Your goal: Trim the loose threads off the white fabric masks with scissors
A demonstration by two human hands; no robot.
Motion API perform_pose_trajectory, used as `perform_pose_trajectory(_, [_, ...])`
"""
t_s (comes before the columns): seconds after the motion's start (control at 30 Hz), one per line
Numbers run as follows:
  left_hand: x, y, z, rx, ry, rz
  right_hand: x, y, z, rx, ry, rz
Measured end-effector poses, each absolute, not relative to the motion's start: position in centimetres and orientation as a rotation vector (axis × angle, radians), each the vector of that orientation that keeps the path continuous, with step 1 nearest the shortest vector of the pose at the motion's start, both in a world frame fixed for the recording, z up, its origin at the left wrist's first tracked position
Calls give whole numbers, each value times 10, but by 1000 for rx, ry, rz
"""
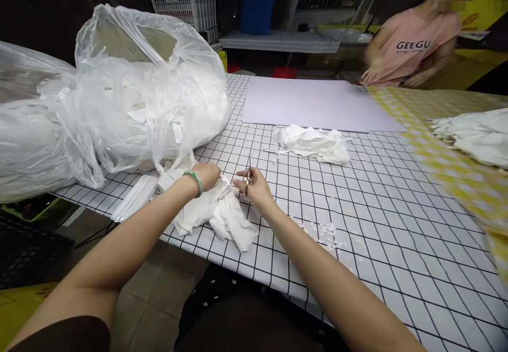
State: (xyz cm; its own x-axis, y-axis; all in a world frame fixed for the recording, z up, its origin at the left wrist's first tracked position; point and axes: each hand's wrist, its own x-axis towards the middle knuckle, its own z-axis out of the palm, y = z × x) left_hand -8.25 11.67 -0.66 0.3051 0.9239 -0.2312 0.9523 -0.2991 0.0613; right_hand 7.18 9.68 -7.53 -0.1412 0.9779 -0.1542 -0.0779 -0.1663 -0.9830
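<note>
My left hand (207,176), with a green bangle (196,183) at its wrist, is closed on the upper part of a white cloth piece (230,217). The cloth hangs down in folds onto the table's near edge. My right hand (256,189) grips small scissors (250,176), whose blades point away from me, just right of the cloth. Whether the blades are apart is too small to tell. A crumpled pile of white fabric (313,144) lies farther off on the table. Small white scraps (321,234) are scattered right of my right forearm.
Large clear plastic bags (151,98) stuffed with white items fill the left side. A stack of white strips (137,197) lies below them. A pale lilac board (309,103) lies at the back. A person in a pink shirt (415,42) works beyond, near white cloth (476,135).
</note>
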Motion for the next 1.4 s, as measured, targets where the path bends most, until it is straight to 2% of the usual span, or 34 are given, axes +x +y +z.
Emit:
perform_pose_trajectory(0.17, [-47, 74, 28, 2272, 1474, 241, 103, 69, -59, -1094, -1155, 1478])
perform_pose_trajectory(0.3, [-39, 38, 30, 1615, 1138, 725, 137, 58, -48, -1036, -1113, 1422])
perform_pose_trajectory(0.37, [-44, 30, 24, 1347, 982, 691, 152, 56, -44, -976, -1124, 1419])
perform_pose_trajectory(0.47, [-53, 26, 16, 1250, 868, 544, 161, 54, -40, -925, -1191, 1482])
perform_pose_trajectory(0.8, [-65, 3, 47, 1559, 912, 511, 159, 62, -9, -785, -1477, 1680])
perform_pose_trajectory(0.97, [-56, -2, 45, 1939, 896, 903, 134, 69, -12, -581, -1180, 1971])
perform_pose_trajectory(1.07, [-43, -2, 26, 1742, 827, 1203, 112, 60, -22, -552, -1115, 2070])
perform_pose_trajectory(1.17, [-34, -1, 5, 1385, 853, 1356, 113, 43, -29, -763, -1359, 1864])
perform_pose_trajectory(1.27, [-27, -4, -10, 1343, 919, 1358, 139, 22, -29, -1128, -1703, 1307])
perform_pose_trajectory(1.4, [-13, -12, -20, 1491, 922, 1256, 176, -9, -28, -1260, -1978, 750])
